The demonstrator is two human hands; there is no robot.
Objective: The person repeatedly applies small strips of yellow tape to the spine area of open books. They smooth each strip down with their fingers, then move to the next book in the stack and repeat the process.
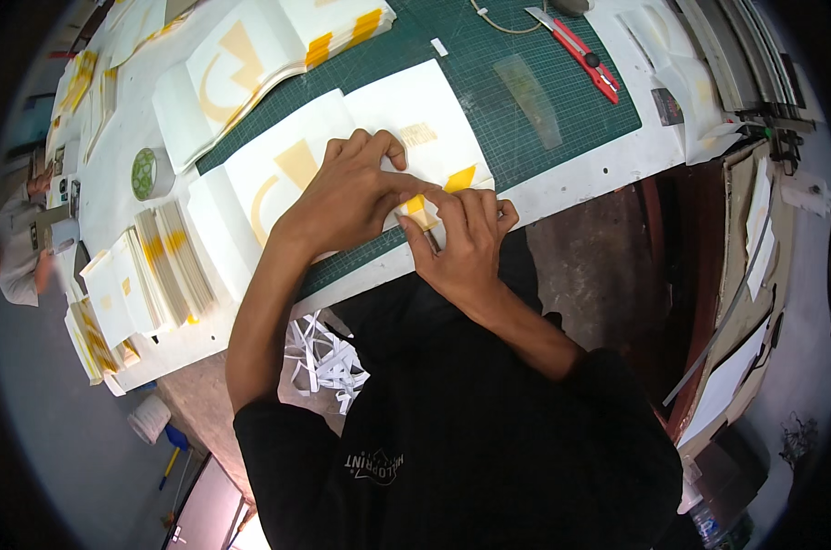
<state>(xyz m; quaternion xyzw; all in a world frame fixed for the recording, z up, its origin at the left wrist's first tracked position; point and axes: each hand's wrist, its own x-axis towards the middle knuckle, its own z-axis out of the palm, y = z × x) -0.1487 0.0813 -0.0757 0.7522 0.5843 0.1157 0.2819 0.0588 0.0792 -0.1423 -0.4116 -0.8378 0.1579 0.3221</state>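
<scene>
A white paper sheet with pale yellow print (pixel 438 105) lies on the green cutting mat (pixel 585 115), its near edge turned up to show bright yellow patches. My left hand (pixel 338 197) rests over the middle of the sheet with bent fingers, thumb and forefinger closed at the turned-up edge. From the right, my right hand (pixel 468 236) pinches the same small folded part, thumb low and forefinger on top. Both hands meet there; their fingertips partly hide the fold. Close behind the sheet lies a thick stack of similar printed sheets (pixel 260 46).
A red cutter knife (pixel 582 57) and a clear plastic strip (pixel 528 101) lie on the mat. To the left are a round tape roll (pixel 152 174) and folded paper bundles (pixel 168 261). White paper offcuts (pixel 328 362) lie below the table edge. Another person (pixel 21 243) is far left.
</scene>
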